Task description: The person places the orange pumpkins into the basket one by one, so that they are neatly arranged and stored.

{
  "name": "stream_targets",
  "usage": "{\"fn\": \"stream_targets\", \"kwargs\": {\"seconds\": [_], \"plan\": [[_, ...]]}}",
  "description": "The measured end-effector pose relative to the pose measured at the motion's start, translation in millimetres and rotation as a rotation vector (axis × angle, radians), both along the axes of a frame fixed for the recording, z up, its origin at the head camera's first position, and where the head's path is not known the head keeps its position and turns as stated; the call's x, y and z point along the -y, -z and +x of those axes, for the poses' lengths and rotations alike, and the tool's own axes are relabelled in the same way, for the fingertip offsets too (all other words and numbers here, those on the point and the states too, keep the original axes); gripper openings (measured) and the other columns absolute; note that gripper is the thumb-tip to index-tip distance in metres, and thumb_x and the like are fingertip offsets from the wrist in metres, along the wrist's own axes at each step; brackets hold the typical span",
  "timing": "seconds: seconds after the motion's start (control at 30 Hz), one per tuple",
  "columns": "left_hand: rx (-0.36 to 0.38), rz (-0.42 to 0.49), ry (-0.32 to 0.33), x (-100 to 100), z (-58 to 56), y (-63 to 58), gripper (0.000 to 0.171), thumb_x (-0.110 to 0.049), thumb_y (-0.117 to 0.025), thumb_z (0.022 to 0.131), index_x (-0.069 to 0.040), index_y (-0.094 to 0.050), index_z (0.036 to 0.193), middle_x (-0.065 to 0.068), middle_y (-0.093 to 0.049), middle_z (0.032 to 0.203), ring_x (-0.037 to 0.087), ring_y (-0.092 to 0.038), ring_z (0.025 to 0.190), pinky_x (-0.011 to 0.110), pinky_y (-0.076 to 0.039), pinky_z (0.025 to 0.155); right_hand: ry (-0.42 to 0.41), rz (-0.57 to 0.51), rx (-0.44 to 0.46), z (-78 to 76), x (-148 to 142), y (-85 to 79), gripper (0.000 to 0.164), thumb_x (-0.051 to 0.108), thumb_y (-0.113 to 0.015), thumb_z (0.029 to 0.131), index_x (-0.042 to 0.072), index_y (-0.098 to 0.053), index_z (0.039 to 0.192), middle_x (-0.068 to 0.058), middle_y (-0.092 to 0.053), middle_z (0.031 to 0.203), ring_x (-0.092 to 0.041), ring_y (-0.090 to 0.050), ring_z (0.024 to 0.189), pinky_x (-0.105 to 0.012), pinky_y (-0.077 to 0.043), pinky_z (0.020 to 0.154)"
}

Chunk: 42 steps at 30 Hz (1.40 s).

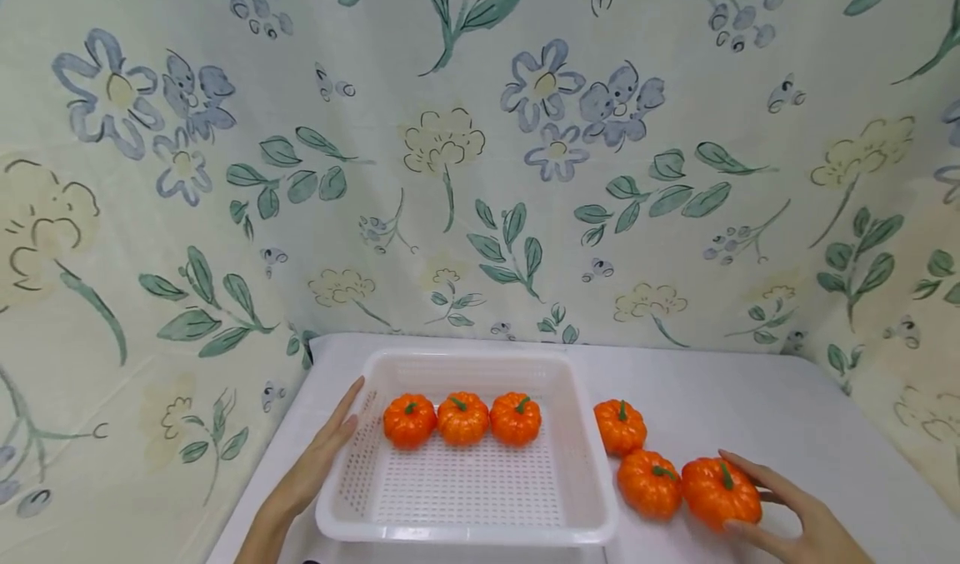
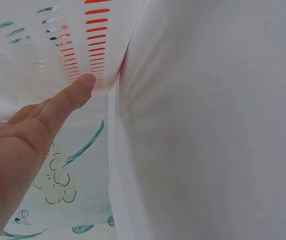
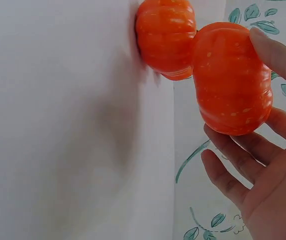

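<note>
My right hand (image 1: 791, 510) grips a small orange pumpkin (image 1: 722, 493) with a green stem, thumb on one side and fingers on the other. In the right wrist view the held pumpkin (image 3: 232, 80) shows a gap and a shadow between it and the white tabletop. My left hand (image 1: 318, 456) rests against the left wall of a white plastic basket (image 1: 465, 532), fingers straight along its slotted side (image 2: 75, 92). Inside the basket, along its far part, sit three orange pumpkins in a row, the middle one (image 1: 462, 419) between two others.
Two more pumpkins stand on the table right of the basket, one (image 1: 621, 427) by its wall and one (image 1: 650, 485) nearer, beside the held one. The white table (image 1: 750, 389) meets a floral cloth (image 1: 480, 172) at the back and sides.
</note>
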<state>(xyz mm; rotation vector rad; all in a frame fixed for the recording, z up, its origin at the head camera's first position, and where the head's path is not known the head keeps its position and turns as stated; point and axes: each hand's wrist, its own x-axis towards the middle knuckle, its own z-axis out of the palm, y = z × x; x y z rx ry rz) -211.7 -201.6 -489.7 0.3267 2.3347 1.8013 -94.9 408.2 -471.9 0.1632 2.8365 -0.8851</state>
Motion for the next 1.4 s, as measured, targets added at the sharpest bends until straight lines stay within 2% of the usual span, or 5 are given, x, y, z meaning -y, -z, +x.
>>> {"fn": "stream_targets", "kwargs": {"seconds": [0.33,0.57,0.73,1.03,1.4], "plan": [[-0.003,0.006,0.001,-0.4,0.7,-0.8,0.057,-0.042,-0.027,0.112,-0.039,-0.011,0.167,0.006,-0.007,0.177,0.043,-0.009,0.161,0.07,-0.003,0.123,-0.018,0.011,-0.067,-21.8,26.4,-25.9,0.09,0.055,-0.069,0.095,0.01,-0.031,0.162,-0.027,-0.037,0.163,-0.048,-0.053,0.128,-0.061,-0.057,0.083],[-0.002,0.002,0.0,-1.4,0.8,-2.1,0.057,-0.043,-0.027,0.112,-0.039,-0.011,0.166,0.006,-0.008,0.177,0.043,-0.011,0.161,0.069,-0.006,0.123,-0.116,-0.022,-0.267,-37.2,56.2,-39.2,0.081,0.045,-0.08,0.089,0.022,-0.044,0.158,-0.02,-0.051,0.155,-0.043,-0.058,0.123,-0.068,-0.056,0.079],[-0.01,-0.005,-0.007,-0.5,1.3,-1.7,0.057,-0.043,-0.027,0.112,-0.038,-0.011,0.167,0.006,-0.005,0.177,0.044,-0.006,0.161,0.07,-0.002,0.123,-0.199,-0.071,-0.334,-54.0,78.7,-50.3,0.078,0.039,-0.082,0.088,0.026,-0.046,0.156,-0.014,-0.055,0.154,-0.041,-0.06,0.122,-0.071,-0.055,0.082],[-0.013,-0.003,-0.008,-0.9,1.8,-2.7,0.057,-0.043,-0.027,0.112,-0.039,-0.011,0.167,0.005,-0.004,0.177,0.043,-0.004,0.162,0.07,0.001,0.123,-0.343,-0.146,-0.363,-80.0,112.5,-61.7,0.074,0.039,-0.082,0.087,0.024,-0.052,0.153,-0.01,-0.058,0.152,-0.036,-0.061,0.121,-0.068,-0.056,0.088],[-0.005,0.002,-0.014,-0.5,1.8,-1.0,0.057,-0.043,-0.028,0.112,-0.039,-0.011,0.167,0.005,-0.004,0.177,0.043,-0.003,0.162,0.07,0.001,0.123,-0.508,-0.25,-0.303,-111.2,156.0,-64.1,0.076,0.041,-0.083,0.085,0.032,-0.051,0.153,-0.009,-0.051,0.159,-0.047,-0.048,0.144,-0.077,-0.046,0.101]]}}
